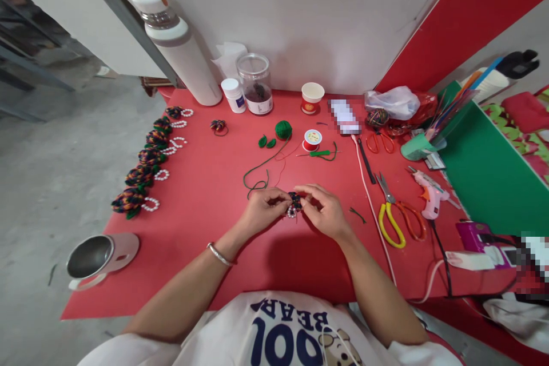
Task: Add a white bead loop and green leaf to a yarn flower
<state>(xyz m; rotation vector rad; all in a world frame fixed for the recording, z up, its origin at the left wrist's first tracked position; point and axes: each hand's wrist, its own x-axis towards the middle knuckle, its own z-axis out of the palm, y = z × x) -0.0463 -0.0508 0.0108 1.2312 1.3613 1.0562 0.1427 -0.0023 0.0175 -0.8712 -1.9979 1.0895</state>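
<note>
Red tabletop (206,194); both hands' fingers (281,203) around a dark beaded piece (294,203).

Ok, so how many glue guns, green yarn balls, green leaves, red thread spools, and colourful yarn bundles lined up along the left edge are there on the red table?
Glue guns: 1
Green yarn balls: 1
Green leaves: 2
Red thread spools: 1
Colourful yarn bundles: 6
Total: 11
</note>
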